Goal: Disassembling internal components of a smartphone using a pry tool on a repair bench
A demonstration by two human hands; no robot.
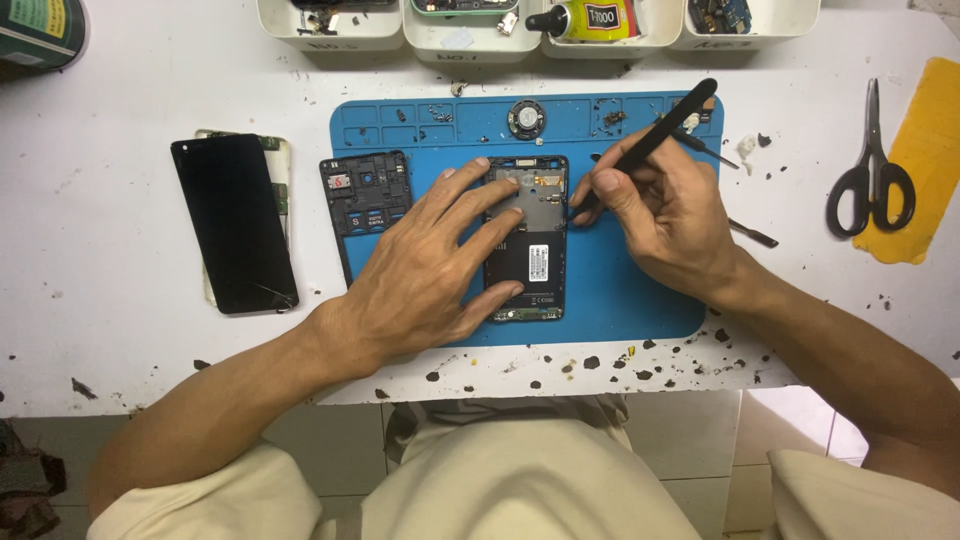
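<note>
An opened phone body (538, 250) with its black battery showing lies upright on a blue work mat (620, 290). My left hand (430, 270) rests flat on it, fingers spread, holding it down. My right hand (665, 215) grips a black pry tool (655, 140) like a pen. The tool's tip touches the phone's upper right edge. A black inner frame (365, 195) lies at the mat's left edge, beside my left hand.
A black screen panel (233, 222) lies on the white table (110, 300), left of the mat. Black-handled scissors (872, 175) rest partly on a yellow sheet (925, 160) at right. White bins (470, 38) with parts and a glue tube (585, 20) line the back. Tweezers (752, 233) lie behind my right hand.
</note>
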